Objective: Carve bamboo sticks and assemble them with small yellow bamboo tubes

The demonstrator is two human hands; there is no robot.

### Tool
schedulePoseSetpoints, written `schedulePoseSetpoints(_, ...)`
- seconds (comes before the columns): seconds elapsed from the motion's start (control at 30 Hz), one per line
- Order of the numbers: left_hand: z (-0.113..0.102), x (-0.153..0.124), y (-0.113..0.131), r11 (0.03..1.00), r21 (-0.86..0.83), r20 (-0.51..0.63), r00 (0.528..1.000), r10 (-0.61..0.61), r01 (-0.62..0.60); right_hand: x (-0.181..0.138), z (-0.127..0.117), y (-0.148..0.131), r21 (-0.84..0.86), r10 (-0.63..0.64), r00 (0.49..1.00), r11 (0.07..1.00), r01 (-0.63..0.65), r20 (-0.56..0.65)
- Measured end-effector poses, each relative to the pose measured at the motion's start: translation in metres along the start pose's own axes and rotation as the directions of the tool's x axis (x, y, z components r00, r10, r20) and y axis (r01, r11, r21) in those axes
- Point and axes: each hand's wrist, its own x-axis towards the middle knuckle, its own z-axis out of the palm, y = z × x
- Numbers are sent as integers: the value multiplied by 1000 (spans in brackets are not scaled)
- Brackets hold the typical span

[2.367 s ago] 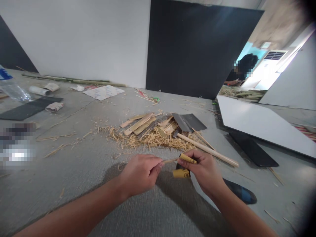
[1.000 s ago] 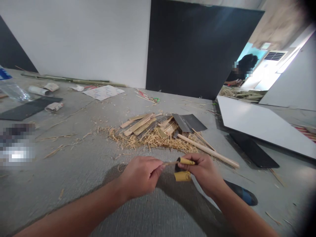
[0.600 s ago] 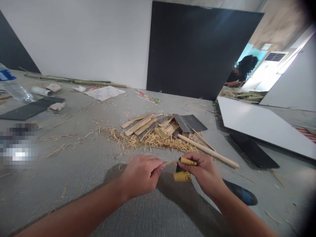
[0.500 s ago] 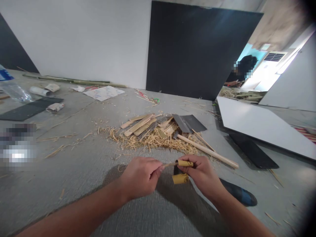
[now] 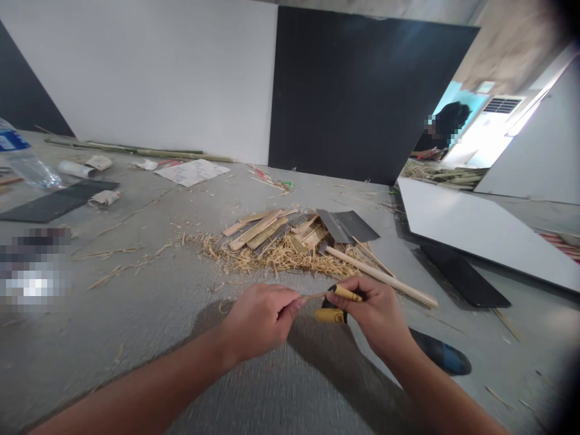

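Observation:
My left hand (image 5: pixel 260 317) is closed in a pinch on one end of a thin bamboo stick (image 5: pixel 313 296). My right hand (image 5: pixel 376 314) is closed on a folded piece of yellow sandpaper (image 5: pixel 338 305) wrapped round the stick's other end. Both hands hover low over the grey floor, just in front of a heap of bamboo strips and shavings (image 5: pixel 281 241).
A hatchet with a long wooden handle (image 5: pixel 380 277) lies by the heap. A dark blue-tipped tool (image 5: pixel 441 353) lies right of my wrist. White board (image 5: pixel 480 226) at right, papers and a plastic bottle (image 5: pixel 22 163) at left. Another person (image 5: pixel 441 130) sits far back.
My right hand has slid the sandpaper back and forth along the stick by small amounts. My left hand has held its end still.

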Motion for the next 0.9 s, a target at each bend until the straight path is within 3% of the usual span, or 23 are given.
schedulePoseSetpoints(0.17, -1, -1, 1, 1000, 0, -9, 1000, 0, 0, -1, 2, -1, 50, 37, 999, 998, -38, 16)
schedulePoseSetpoints(0.47, 4, -3, -4, 999, 50, 31, 999, 20, -21, 0, -3, -5, -67, 19, 963, 998, -1, 268)
schedulePoseSetpoints(0.57, 6, -3, -6, 999, 44, 34, 999, 21, -23, 0, -1, -4, -62, 39, 972, 998, -25, 234)
schedulePoseSetpoints(0.8, 3, -1, -3, 1000, 16, -11, 1000, 4, -4, -1, 1, -1, -41, 42, 999, 998, -42, -4)
schedulePoseSetpoints(0.9, 1, -1, -1, 1000, 6, -24, 1000, 1, -1, -2, 0, 0, -42, 14, 1000, 999, -14, 4)
